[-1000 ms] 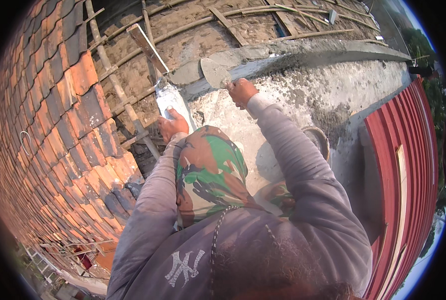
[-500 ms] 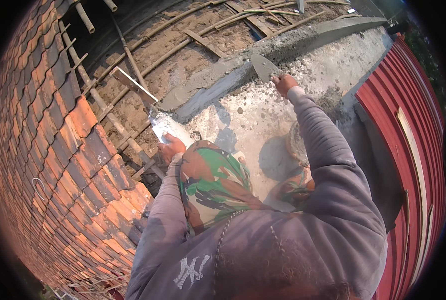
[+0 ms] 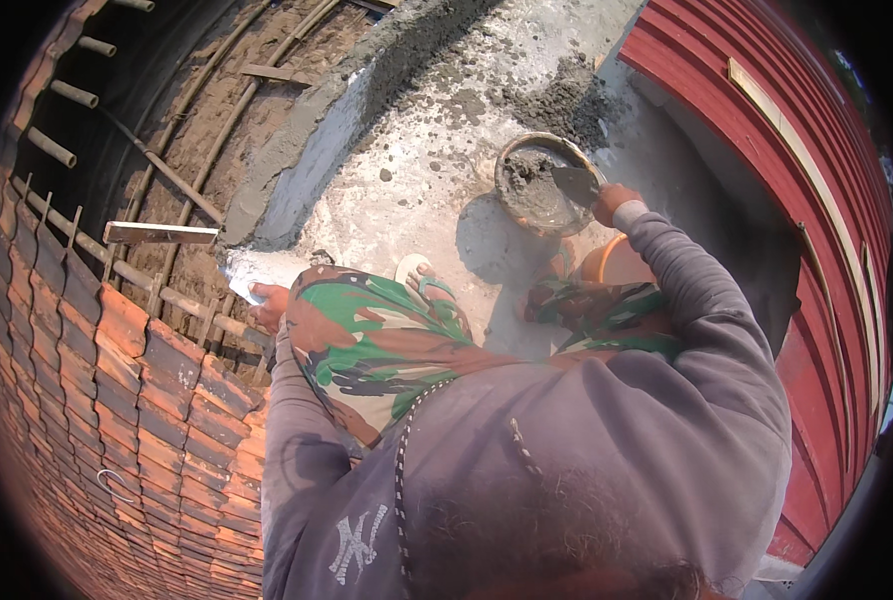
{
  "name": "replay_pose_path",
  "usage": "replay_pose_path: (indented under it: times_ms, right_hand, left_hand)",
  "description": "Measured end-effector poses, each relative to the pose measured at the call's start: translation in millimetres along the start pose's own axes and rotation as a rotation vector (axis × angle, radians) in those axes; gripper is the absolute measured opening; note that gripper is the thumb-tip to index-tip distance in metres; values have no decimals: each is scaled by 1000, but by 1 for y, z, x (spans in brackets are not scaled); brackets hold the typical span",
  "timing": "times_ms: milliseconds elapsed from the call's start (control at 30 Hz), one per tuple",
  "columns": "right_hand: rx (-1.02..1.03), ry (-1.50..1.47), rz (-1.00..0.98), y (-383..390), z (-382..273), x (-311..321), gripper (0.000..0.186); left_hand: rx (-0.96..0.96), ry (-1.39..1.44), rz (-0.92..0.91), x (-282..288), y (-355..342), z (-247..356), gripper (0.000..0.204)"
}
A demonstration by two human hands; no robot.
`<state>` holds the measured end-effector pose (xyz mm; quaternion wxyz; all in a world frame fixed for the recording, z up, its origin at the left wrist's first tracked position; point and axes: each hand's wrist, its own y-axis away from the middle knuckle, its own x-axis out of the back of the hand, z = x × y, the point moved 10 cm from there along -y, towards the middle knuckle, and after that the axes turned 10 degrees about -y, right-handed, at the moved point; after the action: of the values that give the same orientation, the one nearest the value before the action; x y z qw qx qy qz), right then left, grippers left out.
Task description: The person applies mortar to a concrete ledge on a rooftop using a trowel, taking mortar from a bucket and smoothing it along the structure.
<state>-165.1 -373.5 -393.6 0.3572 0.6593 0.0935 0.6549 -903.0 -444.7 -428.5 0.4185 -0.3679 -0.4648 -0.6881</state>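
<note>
My right hand [image 3: 617, 204] is closed on the handle of a trowel [image 3: 574, 185]. The trowel's blade reaches over the rim into a round bucket [image 3: 513, 212], where wet grey mortar [image 3: 533, 186] lies. Over on the left, my left hand [image 3: 270, 308] rests against the white end of a low wall [image 3: 257, 272] beside my knee. Its fingers show only in part and look spread on that surface. Fresh grey mortar coats the top of the low wall [image 3: 267, 185], which runs away from me.
An orange bucket [image 3: 619, 262] stands by my right leg. Loose mortar [image 3: 572, 100] is heaped beyond the mortar bucket. Clay roof tiles [image 3: 137, 400] slope at left, near bamboo poles [image 3: 192, 300] and a short board [image 3: 162, 233]. Red corrugated sheeting [image 3: 717, 90] borders the right.
My right hand has brought the trowel from the wall's mortared top back to the bucket. The view has swung right; my left hand stays at the wall's white end.
</note>
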Motion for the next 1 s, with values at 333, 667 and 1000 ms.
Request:
replay_pose_path:
  times_ms: [333,667,1000]
  right_hand:
    - [-12,-948,-370,12,10,-26,28]
    - [478,-1027,-278,-54,-198,144,25]
    - [942,97,809,-122,-383,266,37]
  left_hand:
    - [-5,10,-16,-3,-10,1,92]
    - [-19,-8,-20,-8,-21,-4,95]
    - [-68,5,0,-17,-22,2,93]
